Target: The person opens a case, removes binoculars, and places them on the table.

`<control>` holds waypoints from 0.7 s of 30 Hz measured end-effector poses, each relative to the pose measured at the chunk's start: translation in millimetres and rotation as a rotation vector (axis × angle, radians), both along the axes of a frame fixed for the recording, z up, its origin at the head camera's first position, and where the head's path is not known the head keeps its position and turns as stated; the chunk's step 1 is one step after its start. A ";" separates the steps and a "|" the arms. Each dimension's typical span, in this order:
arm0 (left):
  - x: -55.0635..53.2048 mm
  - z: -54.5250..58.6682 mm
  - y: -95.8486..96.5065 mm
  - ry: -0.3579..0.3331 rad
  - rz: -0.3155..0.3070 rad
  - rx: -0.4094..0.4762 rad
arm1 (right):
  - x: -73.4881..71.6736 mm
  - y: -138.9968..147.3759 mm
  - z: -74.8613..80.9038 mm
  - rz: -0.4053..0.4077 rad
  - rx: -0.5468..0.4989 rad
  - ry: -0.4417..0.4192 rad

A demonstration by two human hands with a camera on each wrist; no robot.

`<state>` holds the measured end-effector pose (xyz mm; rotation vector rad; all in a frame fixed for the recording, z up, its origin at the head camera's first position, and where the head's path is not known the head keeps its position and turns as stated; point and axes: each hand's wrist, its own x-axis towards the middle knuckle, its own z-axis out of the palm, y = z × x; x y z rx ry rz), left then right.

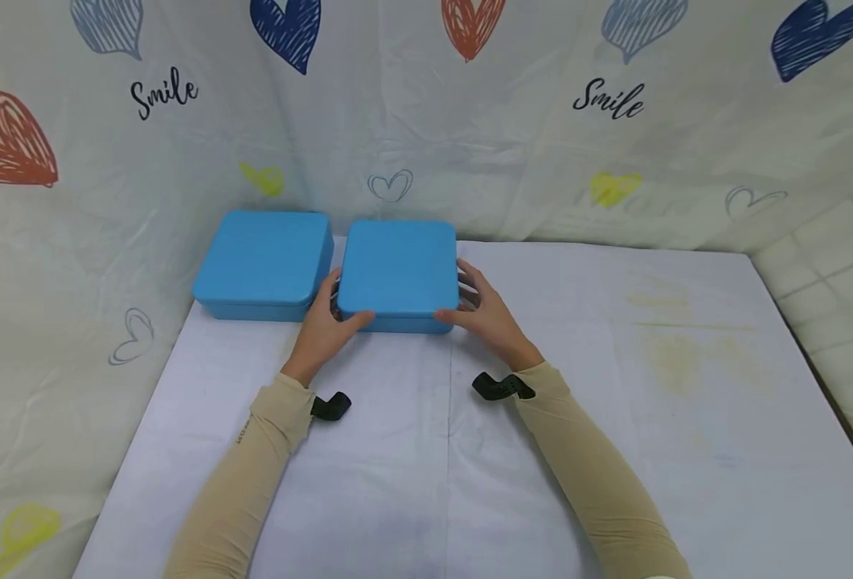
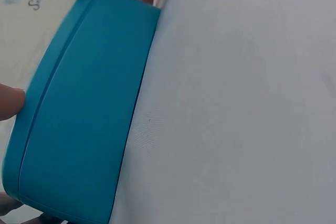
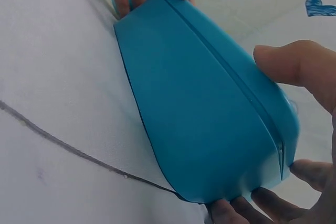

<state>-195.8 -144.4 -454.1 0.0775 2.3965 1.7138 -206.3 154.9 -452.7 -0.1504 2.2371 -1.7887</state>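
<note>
Both hands hold a blue lidded box (image 1: 399, 265) at the back of the white table. My left hand (image 1: 323, 328) grips its left side, the thumb on the front lid edge and the fingers along the side. On the opposite side my right hand (image 1: 493, 320) grips it the same way, its fingers spread along the wall. In the right wrist view, the box (image 3: 205, 98) shows a lid seam, and the right thumb (image 3: 286, 62) touches the lid edge. The left wrist view shows the box's front wall (image 2: 84, 103) standing close to the tabletop.
A second blue lidded box (image 1: 265, 257) lies just left of the held one, close to the left hand's fingers. Behind them hangs a pale curtain (image 1: 527, 145) printed with hearts and "Smile". White cloth covers the table (image 1: 412, 466), with yellowish stains at the right.
</note>
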 end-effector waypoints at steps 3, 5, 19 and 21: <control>1.6 2.2 -0.5 -0.039 0.007 0.029 | 1.5 -0.1 0.4 0.010 0.007 -0.007; 2.9 3.8 -0.8 -0.058 0.010 0.033 | 2.7 0.1 0.9 0.015 0.010 -0.007; 10.9 10.7 2.7 -0.094 -0.001 0.002 | 14.6 3.9 2.3 0.005 -0.010 -0.018; 11.7 11.7 3.4 -0.096 -0.004 -0.005 | 15.9 4.8 2.9 0.007 -0.006 -0.015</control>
